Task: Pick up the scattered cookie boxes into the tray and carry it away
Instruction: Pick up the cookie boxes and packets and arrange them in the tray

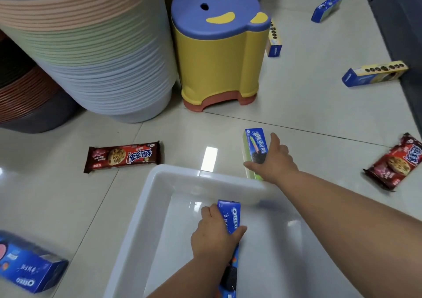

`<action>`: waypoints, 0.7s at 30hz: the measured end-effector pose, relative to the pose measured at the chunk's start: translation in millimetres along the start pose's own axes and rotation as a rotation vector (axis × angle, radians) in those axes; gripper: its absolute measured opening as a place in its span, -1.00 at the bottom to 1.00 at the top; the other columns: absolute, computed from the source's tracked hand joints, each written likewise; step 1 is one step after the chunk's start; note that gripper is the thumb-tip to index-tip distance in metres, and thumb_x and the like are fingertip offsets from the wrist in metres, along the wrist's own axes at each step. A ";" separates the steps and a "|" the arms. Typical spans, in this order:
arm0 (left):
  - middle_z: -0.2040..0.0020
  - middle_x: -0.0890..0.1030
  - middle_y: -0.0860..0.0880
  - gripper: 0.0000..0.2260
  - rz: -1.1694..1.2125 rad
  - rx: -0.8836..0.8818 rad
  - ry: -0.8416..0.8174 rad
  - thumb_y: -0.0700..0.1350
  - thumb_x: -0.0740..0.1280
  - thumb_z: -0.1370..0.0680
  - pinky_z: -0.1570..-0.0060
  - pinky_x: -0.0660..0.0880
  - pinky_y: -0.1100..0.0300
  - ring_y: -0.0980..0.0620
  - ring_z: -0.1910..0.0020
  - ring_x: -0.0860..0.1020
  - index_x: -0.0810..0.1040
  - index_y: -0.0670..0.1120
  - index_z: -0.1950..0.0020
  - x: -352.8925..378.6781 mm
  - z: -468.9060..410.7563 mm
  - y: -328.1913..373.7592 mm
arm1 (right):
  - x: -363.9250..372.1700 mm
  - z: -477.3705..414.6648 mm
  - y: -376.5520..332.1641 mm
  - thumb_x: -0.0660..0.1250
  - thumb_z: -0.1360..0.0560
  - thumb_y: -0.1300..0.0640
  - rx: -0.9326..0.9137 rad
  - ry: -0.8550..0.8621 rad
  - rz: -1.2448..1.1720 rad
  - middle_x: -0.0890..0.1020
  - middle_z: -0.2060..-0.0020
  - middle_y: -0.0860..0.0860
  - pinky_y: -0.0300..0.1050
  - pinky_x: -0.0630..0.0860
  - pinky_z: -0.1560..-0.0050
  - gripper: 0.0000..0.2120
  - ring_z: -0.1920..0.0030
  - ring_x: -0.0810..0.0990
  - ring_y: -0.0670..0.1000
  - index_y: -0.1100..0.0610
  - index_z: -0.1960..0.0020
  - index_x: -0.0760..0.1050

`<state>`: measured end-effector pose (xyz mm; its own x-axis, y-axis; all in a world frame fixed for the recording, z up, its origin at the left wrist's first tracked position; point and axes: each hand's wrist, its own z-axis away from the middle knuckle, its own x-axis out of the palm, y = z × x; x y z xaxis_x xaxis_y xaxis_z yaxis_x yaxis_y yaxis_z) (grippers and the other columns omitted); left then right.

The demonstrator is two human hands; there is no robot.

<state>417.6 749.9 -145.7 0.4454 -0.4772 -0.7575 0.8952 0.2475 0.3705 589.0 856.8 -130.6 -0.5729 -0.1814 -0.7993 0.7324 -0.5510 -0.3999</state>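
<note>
A white plastic tray (173, 179) sits on the tiled floor at the bottom centre. Inside it, my left hand (214, 231) is closed around a blue Oreo box (231, 215). Just beyond the tray's far right corner, my right hand (274, 163) grips a blue and green cookie box (254, 144) that stands on the floor. A red cookie packet (123, 156) lies left of the tray, another red packet (397, 160) at the right edge. A blue Oreo box (27, 265) lies at the bottom left. Three more boxes lie farther off (327, 7), (274, 39), (374, 72).
A blue and yellow plastic stool (217, 48) stands beyond the tray. A tall stack of plastic basins (86, 46) fills the upper left, with darker basins (25, 92) beside it. Dark furniture (404, 23) lines the right edge.
</note>
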 end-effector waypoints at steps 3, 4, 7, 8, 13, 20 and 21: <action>-0.26 0.36 0.03 -0.31 0.027 -0.010 0.011 0.32 0.30 -0.37 -0.06 0.46 0.10 0.01 -0.20 0.49 0.22 0.03 -0.38 9.8 -4.3 -2.4 | 15.2 -19.5 4.3 0.51 -0.24 -0.20 0.041 -0.092 0.025 0.18 -0.40 0.23 0.08 0.36 -0.28 0.20 -0.31 0.38 0.26 0.00 -0.52 -0.30; -0.29 0.34 0.04 -0.31 0.036 -0.002 0.011 0.32 0.30 -0.38 -0.07 0.45 0.10 0.01 -0.22 0.48 0.21 0.04 -0.39 11.9 -5.0 -2.8 | 19.7 -24.6 4.6 0.52 -0.24 -0.19 0.053 -0.126 0.053 0.17 -0.39 0.24 0.08 0.36 -0.29 0.23 -0.31 0.39 0.26 0.00 -0.51 -0.34; -0.33 0.31 0.06 -0.31 0.058 0.019 0.016 0.31 0.31 -0.38 -0.08 0.44 0.11 0.02 -0.24 0.46 0.19 0.06 -0.40 13.0 -6.7 -4.7 | 33.7 -37.2 2.2 0.56 -0.22 -0.12 0.071 -0.173 0.105 0.15 -0.38 0.25 0.09 0.32 -0.35 0.28 -0.35 0.34 0.24 0.01 -0.50 -0.39; -0.32 0.32 0.06 -0.32 0.065 0.019 0.018 0.31 0.31 -0.38 -0.08 0.44 0.11 0.02 -0.24 0.46 0.20 0.06 -0.40 12.3 -7.4 -5.2 | 37.5 -40.5 0.6 0.57 -0.22 -0.08 0.082 -0.174 0.112 0.13 -0.38 0.25 0.11 0.30 -0.37 0.29 -0.36 0.32 0.25 0.02 -0.50 -0.39; -0.34 0.31 0.05 -0.35 0.064 0.034 0.010 0.26 0.30 -0.43 -0.10 0.44 0.10 0.02 -0.29 0.40 0.18 0.05 -0.42 6.6 -8.0 -6.3 | 46.1 -47.7 -2.0 0.55 -0.28 0.05 0.104 -0.169 0.149 0.11 -0.39 0.25 0.10 0.31 -0.34 0.24 -0.32 0.36 0.27 0.00 -0.49 -0.42; -0.28 0.40 0.08 -0.60 0.097 0.151 0.025 0.12 0.20 -0.53 -0.06 0.41 0.15 0.05 -0.22 0.44 0.32 0.07 -0.34 -23.4 3.8 6.8 | 25.6 -33.7 -7.5 0.41 -0.40 0.12 -0.050 -0.078 0.061 0.29 -0.29 0.24 -0.02 0.41 -0.04 0.01 -0.13 0.49 0.25 -0.05 -0.53 -0.28; -0.22 0.45 0.09 -0.68 0.095 0.194 0.034 0.11 0.19 -0.54 -0.01 0.40 0.16 0.07 -0.15 0.47 0.38 0.08 -0.27 -31.0 6.6 8.2 | 17.0 -29.2 -12.4 0.39 -0.41 0.09 -0.079 -0.038 0.071 0.31 -0.27 0.23 -0.01 0.41 0.00 -0.01 -0.12 0.50 0.25 -0.06 -0.53 -0.27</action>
<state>411.2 761.1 -115.7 0.5305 -0.4297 -0.7307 0.8359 0.1217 0.5353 581.0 884.4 -152.3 -0.5311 -0.2488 -0.8099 0.7974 -0.4701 -0.3785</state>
